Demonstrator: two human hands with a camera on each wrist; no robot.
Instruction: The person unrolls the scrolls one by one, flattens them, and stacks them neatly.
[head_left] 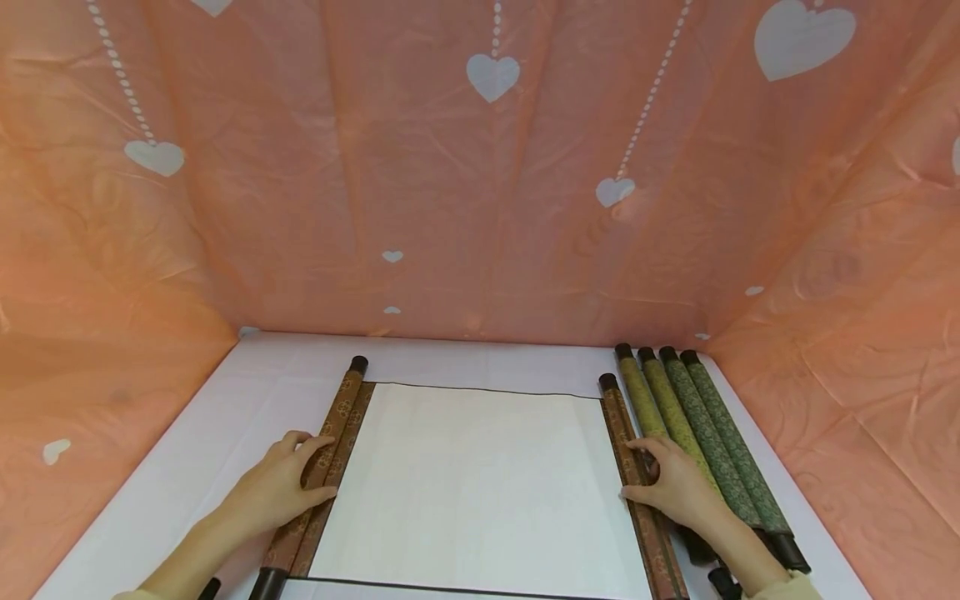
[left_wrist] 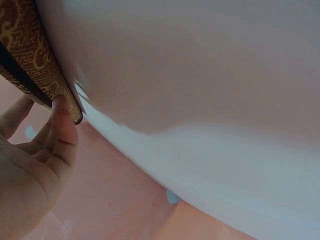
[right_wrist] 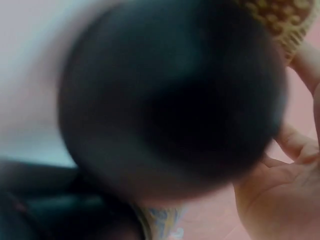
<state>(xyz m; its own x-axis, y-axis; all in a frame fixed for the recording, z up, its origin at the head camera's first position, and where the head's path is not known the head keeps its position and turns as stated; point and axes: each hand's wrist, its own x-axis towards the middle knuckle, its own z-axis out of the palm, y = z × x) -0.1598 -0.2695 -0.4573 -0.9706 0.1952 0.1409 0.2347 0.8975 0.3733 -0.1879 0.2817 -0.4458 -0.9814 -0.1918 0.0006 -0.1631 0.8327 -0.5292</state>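
Observation:
A hanging scroll with blank white paper [head_left: 480, 483] lies unrolled on the white tabletop. Its brown, gold-patterned ends are at left and right, with black knobs. My left hand [head_left: 277, 487] grips the left scroll roller [head_left: 341, 417], thumb near the paper's edge and fingers over the top. In the left wrist view, fingers [left_wrist: 62, 125] hold the patterned edge. My right hand [head_left: 675, 483] grips the right scroll roller [head_left: 617, 417], thumb and forefinger curved over it. A large blurred black knob [right_wrist: 170, 100] hides much of the right wrist view.
To the right lie several rolled scrolls, two in yellow-green [head_left: 645, 400] and two in dark green [head_left: 738, 450], side by side and close to my right forearm. A black knob [head_left: 210, 588] shows beside my left forearm. Pink sheeting [head_left: 450, 208] with hearts encloses the table.

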